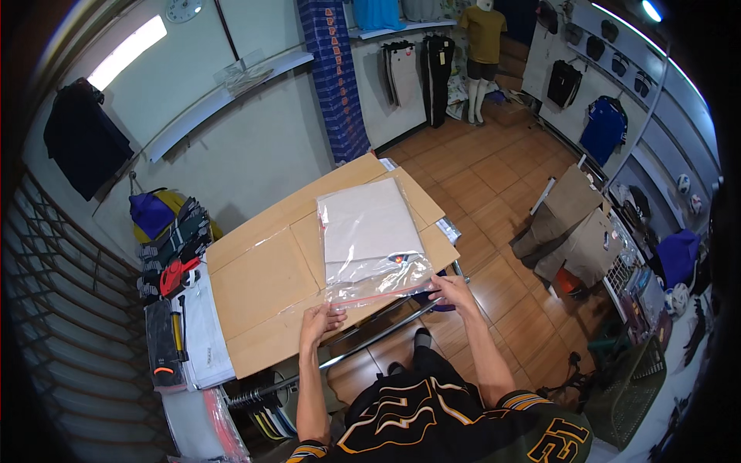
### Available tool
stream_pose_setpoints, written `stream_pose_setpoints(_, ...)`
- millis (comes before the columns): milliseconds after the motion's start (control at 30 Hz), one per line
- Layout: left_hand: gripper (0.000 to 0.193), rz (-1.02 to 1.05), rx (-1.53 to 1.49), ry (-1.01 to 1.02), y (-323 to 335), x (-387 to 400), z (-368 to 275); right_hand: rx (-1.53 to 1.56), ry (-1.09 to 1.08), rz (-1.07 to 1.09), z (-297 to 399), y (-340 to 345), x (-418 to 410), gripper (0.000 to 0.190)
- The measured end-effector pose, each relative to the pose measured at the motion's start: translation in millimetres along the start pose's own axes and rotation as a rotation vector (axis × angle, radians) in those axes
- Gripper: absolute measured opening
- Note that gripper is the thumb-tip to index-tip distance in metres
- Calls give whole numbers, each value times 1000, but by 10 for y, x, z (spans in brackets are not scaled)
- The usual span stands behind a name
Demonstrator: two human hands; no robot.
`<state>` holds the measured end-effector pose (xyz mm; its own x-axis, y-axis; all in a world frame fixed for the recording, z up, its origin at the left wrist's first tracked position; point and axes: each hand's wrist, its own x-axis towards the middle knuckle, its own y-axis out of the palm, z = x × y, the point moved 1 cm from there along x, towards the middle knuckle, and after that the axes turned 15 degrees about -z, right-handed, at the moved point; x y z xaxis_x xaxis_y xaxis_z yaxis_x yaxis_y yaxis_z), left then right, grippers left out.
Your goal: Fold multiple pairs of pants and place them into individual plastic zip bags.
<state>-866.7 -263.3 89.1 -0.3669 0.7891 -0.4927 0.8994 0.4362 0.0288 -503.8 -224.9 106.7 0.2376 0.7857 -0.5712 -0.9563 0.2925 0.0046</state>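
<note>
A folded light grey garment (370, 226) lies inside a clear plastic bag (370, 288) on a flattened cardboard sheet (266, 266). The bag's red-edged mouth faces me, and a small dark badge shows near the garment's lower right. At the left end of that edge, my left hand (319, 325) pinches the plastic. My right hand (454, 291) has the right corner of the bag between its fingers. Glare on the plastic hides part of the garment's surface.
Left of the cardboard are a red and black item (176, 276), a yellow hand pump (177, 335) and stacked packaged goods. A metal rail (376, 338) with hangers runs below the near edge. Brown garments (579, 231) hang at the right, beside a green basket (628, 393).
</note>
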Motion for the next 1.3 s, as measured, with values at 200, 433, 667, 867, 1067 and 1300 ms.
stream_pose_setpoints(200,50,-258,528,630,183,299,-332,-292,-738,-425,114,-15,597,38)
stream_pose_setpoints(433,66,-191,407,749,493,1077,-376,-473,-695,-430,569,746,714,52)
stream_pose_setpoints(667,66,-227,404,517,854,961,-572,-446,-625,-204,469,428,1084,47)
stream_pose_setpoints(867,50,-53,475,330,1390,509,-631,-104,-423,226,572,-359,727,59)
stream_pose_setpoints(1067,45,210,267,461,2291,-148,-348,-152,-380,221,527,-1548,627,72)
stream_pose_setpoints(1300,47,389,392,615,3846,-919,-87,-73,-273,114,491,-3086,685,75)
